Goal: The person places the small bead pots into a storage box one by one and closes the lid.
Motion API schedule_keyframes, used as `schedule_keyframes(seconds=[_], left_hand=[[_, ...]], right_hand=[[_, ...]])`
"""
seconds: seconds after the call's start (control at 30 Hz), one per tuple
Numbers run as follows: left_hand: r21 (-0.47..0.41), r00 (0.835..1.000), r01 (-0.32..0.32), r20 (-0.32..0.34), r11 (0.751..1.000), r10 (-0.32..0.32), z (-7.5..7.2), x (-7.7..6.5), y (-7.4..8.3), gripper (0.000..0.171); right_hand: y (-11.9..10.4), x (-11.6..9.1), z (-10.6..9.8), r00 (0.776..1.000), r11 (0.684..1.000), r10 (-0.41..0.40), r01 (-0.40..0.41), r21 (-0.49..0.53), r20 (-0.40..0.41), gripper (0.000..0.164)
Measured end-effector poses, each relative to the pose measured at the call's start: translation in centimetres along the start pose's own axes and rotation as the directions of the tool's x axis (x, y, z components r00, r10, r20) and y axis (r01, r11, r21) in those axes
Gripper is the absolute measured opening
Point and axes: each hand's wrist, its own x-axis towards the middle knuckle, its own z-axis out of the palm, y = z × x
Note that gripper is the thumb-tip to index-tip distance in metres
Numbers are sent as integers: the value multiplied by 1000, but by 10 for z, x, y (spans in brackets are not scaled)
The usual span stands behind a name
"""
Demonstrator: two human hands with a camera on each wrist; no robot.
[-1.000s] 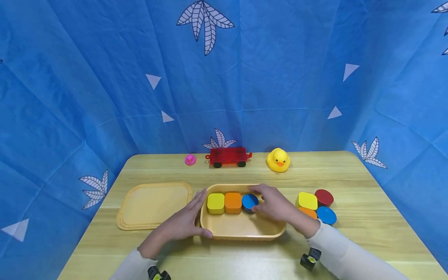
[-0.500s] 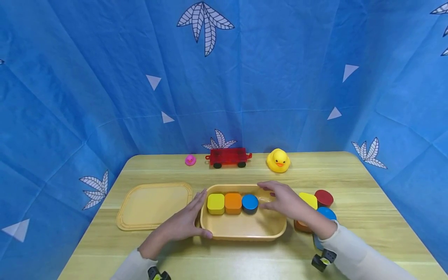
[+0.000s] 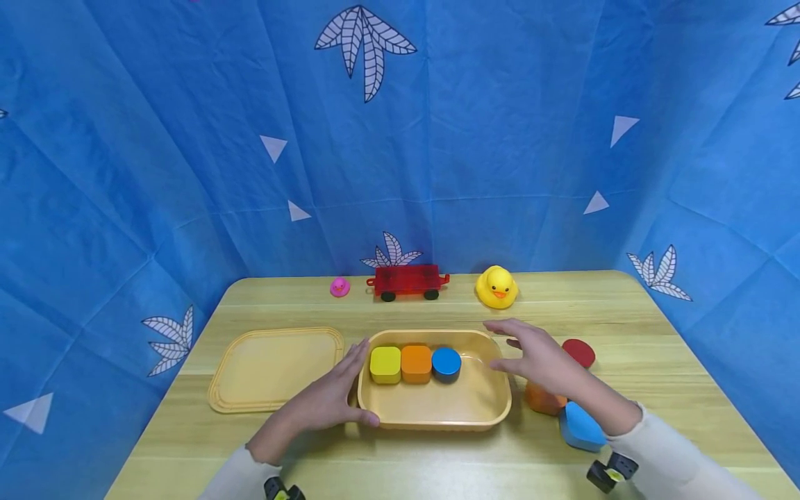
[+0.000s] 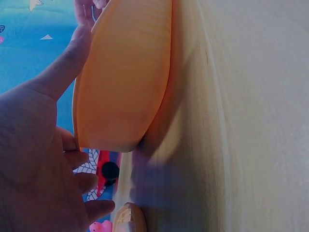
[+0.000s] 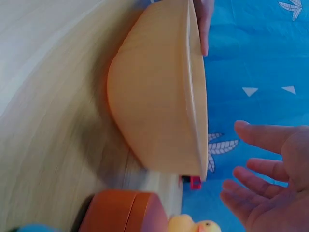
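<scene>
Across the middle of a wooden table, seen from my head, a shallow tan box stands with a row of three blocks inside toward its left and far side: yellow block, orange block, blue round block. A second ago the fingers of my right hand were at the blue one; now that hand has drawn back to the box's right end, thumb and fingers well apart. As my forearm shifted, a light-blue block came into sight at the right, near a dark red block. My left hand has stayed at the box's left end, fingers long and thumb spread to the near corner. The row has not moved, nor has the flat lid to the left. Behind, a pink duck, a red wagon and a yellow duck stand before blue leaf-printed cloth. From my left wrist, the thumb lies along the box rim, its fingers spread below. From my right wrist, that hand's spread fingers are clear of the box wall.
</scene>
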Motion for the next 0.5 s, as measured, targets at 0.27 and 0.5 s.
schedule_keyframes(seconds=[0.27,0.5], left_hand=[[-4,1000,9,5,1000,-9,1,0,-1,132],[-6,1000,7,7,1000,-7,0,0,-1,131]], right_hand=[[22,-15,-19,1000,998,13,-13,-69,-1,65],[55,-26,-42,998,995,52,-49,-89,28,70]])
